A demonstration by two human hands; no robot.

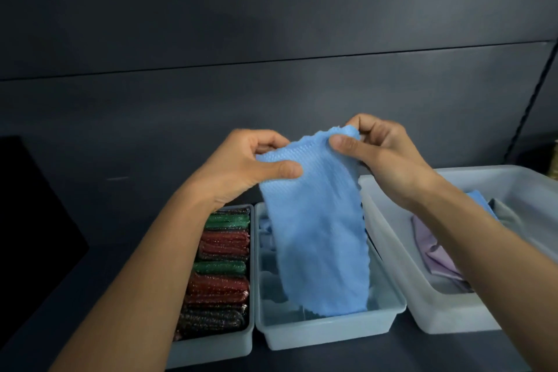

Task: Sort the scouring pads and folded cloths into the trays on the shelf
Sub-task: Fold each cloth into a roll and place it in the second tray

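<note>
Both hands, the left hand point(256, 164) and right hand point(380, 154), pinch the blue cloth's point(317, 235) top corners, letting it hang above the middle tray point(329, 332), likely for folding

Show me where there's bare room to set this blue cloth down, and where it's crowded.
Free: front of the middle tray, between its near wall and the pale cloths at the back; the shelf left of the left tray. Crowded: the left tray, packed with scouring pads; the right tray, mid-length, under lilac cloth.
</note>
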